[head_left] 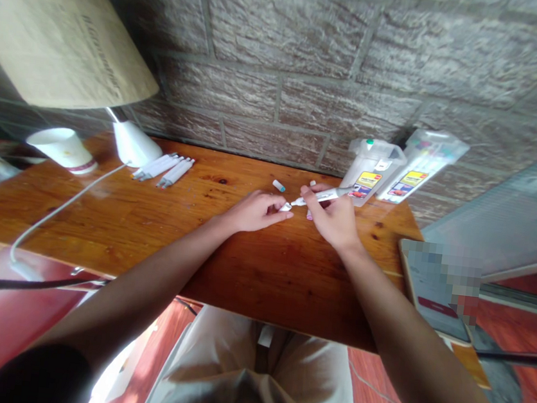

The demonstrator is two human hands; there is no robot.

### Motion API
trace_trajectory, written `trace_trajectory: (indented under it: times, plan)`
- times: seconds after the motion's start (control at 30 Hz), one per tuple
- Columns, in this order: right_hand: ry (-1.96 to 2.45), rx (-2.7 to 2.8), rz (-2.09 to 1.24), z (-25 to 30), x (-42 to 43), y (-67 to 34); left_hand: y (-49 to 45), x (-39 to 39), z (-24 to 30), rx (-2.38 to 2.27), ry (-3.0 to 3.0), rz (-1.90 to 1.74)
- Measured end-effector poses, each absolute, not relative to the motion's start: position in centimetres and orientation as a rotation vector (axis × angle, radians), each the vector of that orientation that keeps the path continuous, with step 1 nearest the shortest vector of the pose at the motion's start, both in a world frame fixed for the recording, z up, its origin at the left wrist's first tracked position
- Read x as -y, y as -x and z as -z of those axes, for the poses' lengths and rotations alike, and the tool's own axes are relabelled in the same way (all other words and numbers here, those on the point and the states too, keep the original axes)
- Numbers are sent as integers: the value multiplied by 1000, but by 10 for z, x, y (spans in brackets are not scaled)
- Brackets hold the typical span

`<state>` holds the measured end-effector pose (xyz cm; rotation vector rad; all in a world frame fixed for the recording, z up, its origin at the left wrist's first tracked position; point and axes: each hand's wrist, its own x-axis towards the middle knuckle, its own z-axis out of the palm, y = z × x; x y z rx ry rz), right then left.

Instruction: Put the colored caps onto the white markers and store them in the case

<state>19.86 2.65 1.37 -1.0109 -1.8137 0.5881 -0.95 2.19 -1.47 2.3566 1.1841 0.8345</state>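
1. Gripping white marker mid-barrel with closed right hand.
2. Pinching the marker's left end with left hand, fingers shut on it.
3. Just behind the marker, teal cap; near its right end, marker box; well left, spare markers.

Just holding a white marker in the right hand and pinching its near end with the left hand over the wooden desk, close to a loose cap, with spare markers way off by the lamp.
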Motion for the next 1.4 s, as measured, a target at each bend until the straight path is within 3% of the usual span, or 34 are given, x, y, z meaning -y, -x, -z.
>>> trace_trajectory:
  times: [1.4]
  plan:
    - [1030, 1857, -550, -14, -26, -199, 9, -22, 13, -1186, -2360, -809]
